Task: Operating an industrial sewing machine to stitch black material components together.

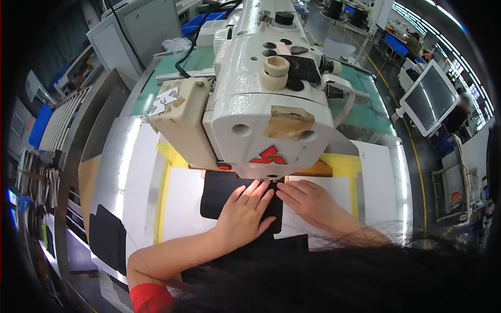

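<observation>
A white industrial sewing machine (271, 117) fills the upper middle, its needle area over a black fabric piece (222, 195) with rounded corners on the white work surface. My left hand (245, 216) lies palm down on the fabric, fingers stretched and slightly apart, fingertips just below the presser area. My right hand (305, 201) rests to its right at the fabric's edge, fingers extended toward the needle. The needle itself is too small to make out.
Black pieces (107, 235) lie at the left table edge, with stacked materials (36, 177) beyond. A monitor (428, 96) stands at the right beside the aisle, where another person (459, 115) is. Yellow tape (355, 188) borders the work surface; green panels (365, 104) flank the machine.
</observation>
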The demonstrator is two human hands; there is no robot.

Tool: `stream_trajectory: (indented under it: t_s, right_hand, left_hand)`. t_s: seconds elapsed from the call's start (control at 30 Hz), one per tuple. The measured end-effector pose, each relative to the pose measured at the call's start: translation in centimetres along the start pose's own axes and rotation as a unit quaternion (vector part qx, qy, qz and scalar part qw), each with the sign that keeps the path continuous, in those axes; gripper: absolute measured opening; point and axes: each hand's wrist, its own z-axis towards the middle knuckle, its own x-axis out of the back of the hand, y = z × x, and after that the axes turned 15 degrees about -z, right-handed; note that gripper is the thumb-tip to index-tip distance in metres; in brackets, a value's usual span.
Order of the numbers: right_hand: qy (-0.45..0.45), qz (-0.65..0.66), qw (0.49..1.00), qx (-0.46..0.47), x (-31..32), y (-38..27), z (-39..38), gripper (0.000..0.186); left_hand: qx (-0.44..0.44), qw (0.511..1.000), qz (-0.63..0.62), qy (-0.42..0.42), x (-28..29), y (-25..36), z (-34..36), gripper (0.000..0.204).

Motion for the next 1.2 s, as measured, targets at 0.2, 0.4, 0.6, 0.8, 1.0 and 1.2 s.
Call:
stream_trajectory:
  t_s: [0.2,0.4,0.6,0.8,1.0,1.2]
  right_hand:
    - [0.02,-0.08,0.981,0.176,-0.8,2.2,1.6,0.024]
    - [0.061,-0.093,0.977,0.182,-1.2,1.9,1.3,0.02]
    - [0.025,-0.047,0.991,0.119,-0.8,1.1,0.8,0.027]
    - [0.008,-0.047,0.995,0.082,-0.4,0.4,0.2,0.033]
    - [-0.023,0.04,0.998,-0.049,-0.4,-1.0,0.2,0.032]
    - [-0.022,0.023,0.996,-0.084,0.0,-1.3,0.0,0.034]
  left_hand:
    - [-0.008,1.0,0.001,0.028,0.0,-0.7,0.3,0.052]
    - [-0.001,0.999,-0.011,0.037,-0.3,-0.4,0.2,0.049]
    - [-0.005,0.999,-0.008,0.037,-0.3,-0.4,0.2,0.048]
    - [-0.016,0.999,0.004,0.034,-0.4,-0.5,0.4,0.051]
    - [-0.019,0.999,0.006,0.033,-0.1,-0.3,0.8,0.055]
    - [-0.017,0.999,0.011,0.036,-0.4,-0.3,1.0,0.057]
